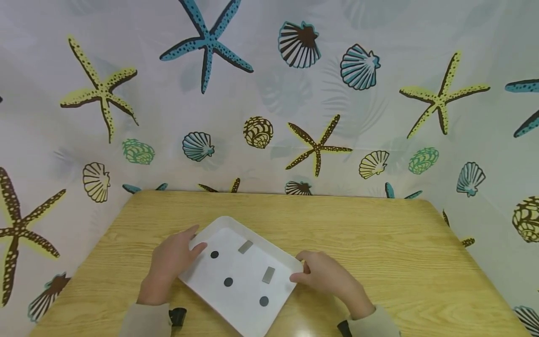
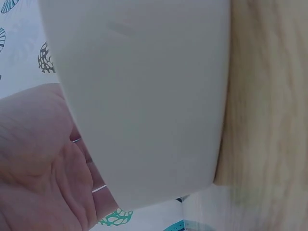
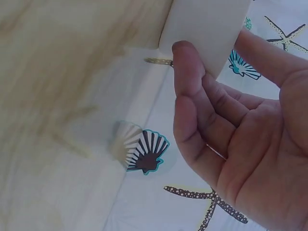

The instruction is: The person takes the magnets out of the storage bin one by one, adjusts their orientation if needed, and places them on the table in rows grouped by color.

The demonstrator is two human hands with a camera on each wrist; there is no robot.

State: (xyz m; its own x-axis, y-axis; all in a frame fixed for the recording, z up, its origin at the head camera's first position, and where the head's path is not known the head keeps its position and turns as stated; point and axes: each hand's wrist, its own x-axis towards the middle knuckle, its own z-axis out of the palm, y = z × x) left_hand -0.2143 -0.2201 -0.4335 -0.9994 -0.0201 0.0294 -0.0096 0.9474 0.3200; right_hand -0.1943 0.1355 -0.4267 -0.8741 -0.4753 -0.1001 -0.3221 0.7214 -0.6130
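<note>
A shallow white tray (image 1: pixel 246 267) sits askew on the table, its far corner pointing away from me. Inside it are three black round discs (image 1: pixel 228 282) and two grey rectangular pieces (image 1: pixel 268 275). My left hand (image 1: pixel 170 257) holds the tray's left corner, thumb over the rim and fingers outside. In the left wrist view the tray's outer wall (image 2: pixel 144 106) hides the tips of those fingers. At the right corner my right hand (image 1: pixel 324 276) pinches the rim between thumb and fingers. The right wrist view has its fingers (image 3: pixel 187 72) against the tray's outer wall (image 3: pixel 204 33).
The wooden table (image 1: pixel 358 224) extends behind the tray and to both sides. A white cloth (image 1: pixel 269 84) printed with starfish and shells hangs behind the table and along its left and right sides. Black bands (image 1: pixel 178 317) show at both wrists.
</note>
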